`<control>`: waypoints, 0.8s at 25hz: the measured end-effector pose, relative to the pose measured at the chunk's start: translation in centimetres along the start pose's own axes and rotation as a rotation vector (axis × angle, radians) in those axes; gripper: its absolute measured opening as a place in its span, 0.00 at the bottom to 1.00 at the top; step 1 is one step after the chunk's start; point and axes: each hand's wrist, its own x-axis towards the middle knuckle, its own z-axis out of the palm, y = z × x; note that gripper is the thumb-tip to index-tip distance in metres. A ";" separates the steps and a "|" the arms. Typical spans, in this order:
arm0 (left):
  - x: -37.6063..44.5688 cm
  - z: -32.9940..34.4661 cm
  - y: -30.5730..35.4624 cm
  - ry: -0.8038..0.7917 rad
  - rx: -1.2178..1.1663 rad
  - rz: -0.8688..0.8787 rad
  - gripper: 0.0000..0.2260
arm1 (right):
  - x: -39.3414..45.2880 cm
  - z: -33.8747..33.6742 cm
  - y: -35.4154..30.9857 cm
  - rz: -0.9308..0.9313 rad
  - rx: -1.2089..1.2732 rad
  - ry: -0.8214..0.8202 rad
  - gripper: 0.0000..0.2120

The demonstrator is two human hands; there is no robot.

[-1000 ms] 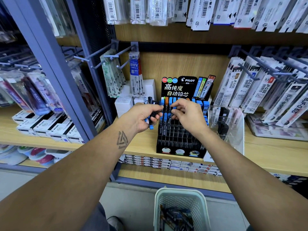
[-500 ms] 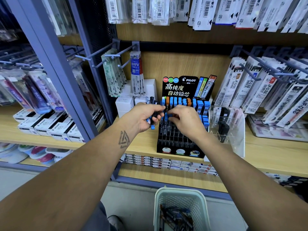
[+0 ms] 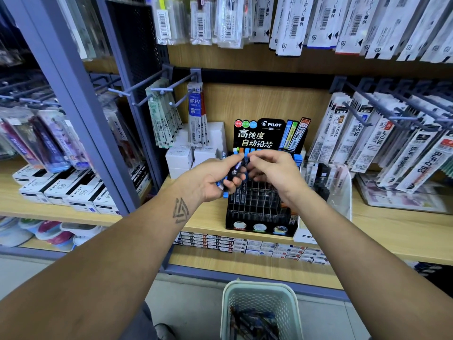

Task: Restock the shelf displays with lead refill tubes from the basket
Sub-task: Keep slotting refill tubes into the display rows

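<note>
A black slotted Pilot display rack (image 3: 259, 209) stands on the wooden shelf (image 3: 392, 231), its back rows filled with blue-capped lead tubes. My left hand (image 3: 210, 179) grips a bundle of dark lead refill tubes (image 3: 234, 171) with blue caps, just left of the rack. My right hand (image 3: 272, 169) hovers over the rack's upper slots, fingers curled and its fingertips meeting the top tube of the bundle. A pale mesh basket (image 3: 262, 290) with more tubes sits on the floor below.
White boxes (image 3: 181, 159) stand left of the rack and a clear acrylic holder (image 3: 340, 190) with dark items to its right. Hooks with hanging refill packs (image 3: 382, 136) jut out above on both sides. A grey upright post (image 3: 81, 114) divides the shelving.
My right hand has lifted off the rack's slots and come back to the bundle in my left hand. The left hand has tilted the tubes up toward it.
</note>
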 end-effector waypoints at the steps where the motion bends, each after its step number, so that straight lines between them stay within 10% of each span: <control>1: -0.1 0.3 -0.1 -0.031 0.009 -0.003 0.14 | -0.4 -0.2 -0.3 0.060 0.101 -0.059 0.06; 13: 0.4 1.4 -0.4 -0.007 -0.034 0.014 0.05 | -0.9 -4.1 -0.3 0.174 0.255 -0.007 0.07; 20: 0.4 2.6 -0.3 0.029 0.090 0.103 0.07 | -2.0 -4.1 -0.9 0.062 -0.094 -0.267 0.10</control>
